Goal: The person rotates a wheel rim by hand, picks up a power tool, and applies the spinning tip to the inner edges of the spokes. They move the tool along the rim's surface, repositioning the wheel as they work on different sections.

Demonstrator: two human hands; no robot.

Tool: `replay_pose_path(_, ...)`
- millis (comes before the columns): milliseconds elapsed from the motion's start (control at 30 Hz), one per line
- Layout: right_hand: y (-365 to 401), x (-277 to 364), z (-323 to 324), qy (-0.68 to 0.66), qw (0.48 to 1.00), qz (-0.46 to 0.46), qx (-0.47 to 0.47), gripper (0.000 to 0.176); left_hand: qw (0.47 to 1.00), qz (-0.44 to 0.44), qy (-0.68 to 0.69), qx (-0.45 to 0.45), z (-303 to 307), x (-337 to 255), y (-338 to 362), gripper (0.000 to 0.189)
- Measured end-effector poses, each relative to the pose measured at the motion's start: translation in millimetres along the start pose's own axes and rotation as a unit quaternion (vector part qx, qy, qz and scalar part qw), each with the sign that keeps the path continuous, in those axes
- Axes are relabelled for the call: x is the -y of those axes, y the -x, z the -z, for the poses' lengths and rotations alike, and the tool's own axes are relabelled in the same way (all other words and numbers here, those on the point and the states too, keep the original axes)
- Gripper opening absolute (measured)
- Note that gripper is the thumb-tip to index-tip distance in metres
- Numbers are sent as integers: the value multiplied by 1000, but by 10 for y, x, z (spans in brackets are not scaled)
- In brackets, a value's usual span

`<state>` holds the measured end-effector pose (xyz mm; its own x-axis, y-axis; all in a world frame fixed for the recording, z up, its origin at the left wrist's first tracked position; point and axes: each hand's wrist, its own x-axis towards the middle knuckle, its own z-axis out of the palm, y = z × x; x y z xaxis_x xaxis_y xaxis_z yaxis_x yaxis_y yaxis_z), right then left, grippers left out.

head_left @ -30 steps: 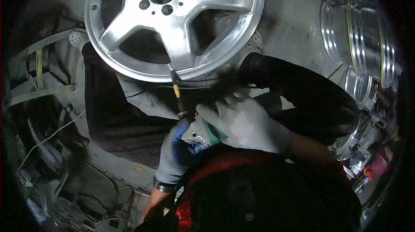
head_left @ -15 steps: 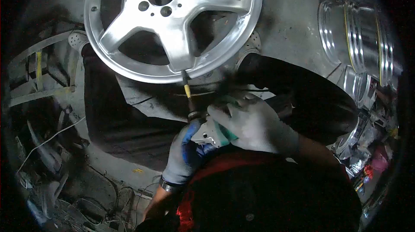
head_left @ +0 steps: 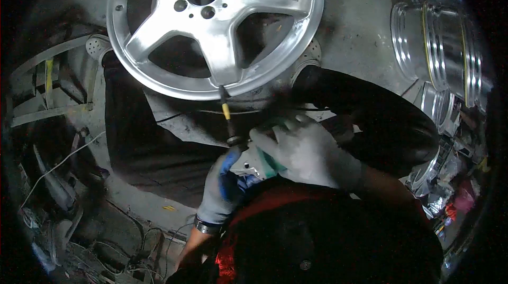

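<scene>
A silver five-spoke alloy wheel lies between my feet, with AMG lettering on one spoke. Both gloved hands grip a green and grey power grinder close to my body. My left hand, in a grey and blue glove, wraps round the tool's metal head. Over the green body is my right hand, its fingers closed. A dark shaft with a yellow band extends from the grinder, and its tip meets the wheel's lower rim near the base of a spoke. My palms hide part of the tool.
Several polished wheels stand at the right. Below them lies mixed clutter. At the left is a metal frame, with cables and dark parts on the floor. My bent legs flank the work.
The grinder and both hands have shifted slightly left, and the shaft's tip has moved a little left along the rim. The wheel appears slightly further right and up in view.
</scene>
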<state>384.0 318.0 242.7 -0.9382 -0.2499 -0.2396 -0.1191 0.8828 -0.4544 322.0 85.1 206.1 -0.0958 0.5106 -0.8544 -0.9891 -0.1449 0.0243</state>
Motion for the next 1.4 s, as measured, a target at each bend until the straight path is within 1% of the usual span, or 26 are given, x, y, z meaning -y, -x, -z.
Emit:
replay_pose_path(33,-43,17,-14,5,1000,3,16,58,988,-85,-130,-23,48,23,18,42)
replay_pose_path(67,-69,24,-29,3,1000,3,16,58,987,-85,-131,-25,80,18,17,42)
replay_pose_path(133,-96,21,-47,16,1000,-2,15,55,1000,-11,13,-6,4,-48,15,46)
replay_pose_path(167,-72,4,-36,16,1000,-3,15,55,1000,-10,12,-6,-32,-50,15,46)
replay_pose_path(233,42,-52,1,-26,997,-33,61,79,1000,-2,-11,17,-101,-7,-19,44)
replay_pose_path(367,253,-145,99,6,999,-42,33,79,998,40,2,44,-213,101,-153,44)
replay_pose_path(400,287,-167,118,6,998,-50,32,79,998,41,2,45,-230,120,-182,44)
replay_pose_path(467,303,-186,120,6,998,-59,31,78,996,8,-66,62,-222,158,-236,44)
replay_pose_path(533,260,-196,96,41,999,-11,-32,55,995,-2,-83,51,-108,196,-259,44)
replay_pose_path(567,244,-176,77,38,999,-11,-33,55,994,-14,-100,38,-58,201,-242,44)
replay_pose_path(600,229,-147,59,35,999,-11,-15,53,994,-14,-101,35,-49,182,-205,44)
replay_pose_path(667,216,-118,44,30,999,-13,4,51,999,21,3,25,-76,150,-134,44)
replay_pose_path(767,211,-132,59,42,999,-15,15,48,999,35,29,26,-138,110,-146,43)
replay_pose_path(833,277,-187,98,38,998,-36,19,74,998,32,9,47,-241,136,-210,44)
replay_pose_path(867,305,-201,131,39,998,-37,20,74,997,26,-10,67,-275,158,-233,44)
replay_pose_path(900,331,-214,172,42,998,-41,-7,60,997,27,-10,68,-263,187,-257,44)
replay_pose_path(933,345,-220,194,44,997,-44,-34,47,998,11,-40,55,-211,234,-296,44)
replay_pose_path(967,349,-217,196,44,997,-45,-34,47,997,-5,-70,42,-136,287,-339,44)
replay_pose_path(1033,327,-196,188,64,997,-43,17,46,991,-40,-130,11,-7,354,-397,44)
replay_pose_path(1067,303,-170,167,61,997,-41,16,46,985,-58,-160,-7,42,372,-395,44)
replay_pose_path(1100,271,-129,128,60,997,-35,25,45,985,-58,-160,-10,18,313,-321,44)
replay_pose_path(1167,222,-75,40,56,997,-30,34,45,999,40,1,-5,-91,125,-116,43)
replay_pose_path(1233,206,-37,-35,64,998,-18,20,65,999,37,1,-2,-110,99,-62,43)
replay_pose_path(1300,219,-47,2,44,998,-37,30,63,999,33,1,5,-122,84,-83,43)
replay_pose_path(1333,232,-57,34,24,997,-55,41,60,999,40,-1,26,-134,79,-129,43)
replay_pose_path(1400,293,-94,136,50,996,-57,53,60,998,50,-1,48,-156,112,-206,43)
